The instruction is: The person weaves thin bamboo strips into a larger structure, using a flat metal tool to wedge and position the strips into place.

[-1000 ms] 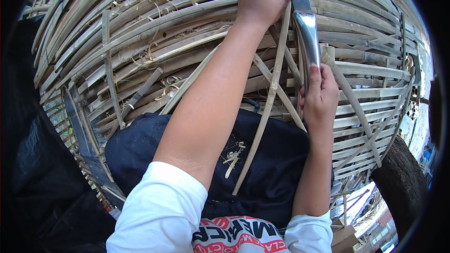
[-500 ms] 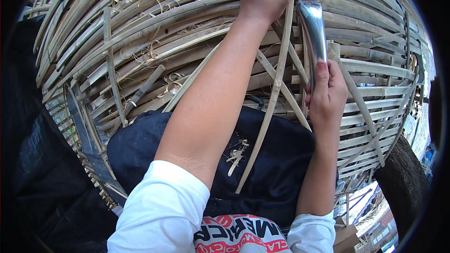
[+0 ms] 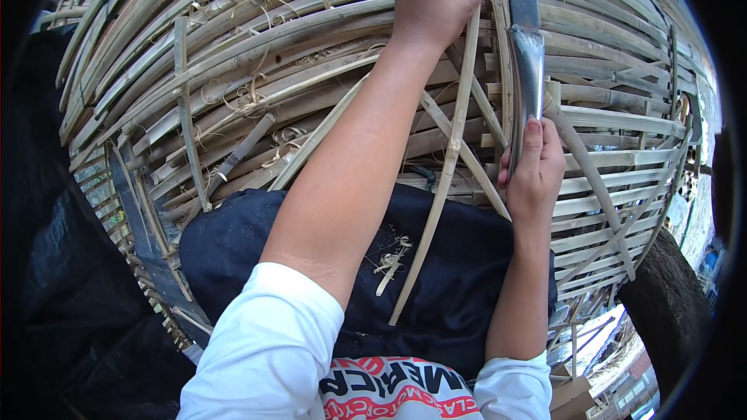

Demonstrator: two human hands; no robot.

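Note:
Near the top middle, my left hand pinches the far end of a bamboo strip between thumb and fingers. The strip slants down toward me, its near end lying over the dark cloth on my lap. My right hand is wrapped round the shiny metal handle of a large knife. Its dark blade points away from me, its tip cut off by the top edge of the picture. The blade is to the right of the strip, with a gap between them. Pale shavings lie on the dark cloth.
Long split bamboo slats form a woven surface in front of me, with curled shavings scattered on it. Crossed bamboo sticks stand to the right. A dark trunk or post is at lower right, and black sheeting hangs at left.
My right hand and the knife have moved slightly toward me, the blade shifting right, away from the strip. My left hand keeps its pinch, almost in place.

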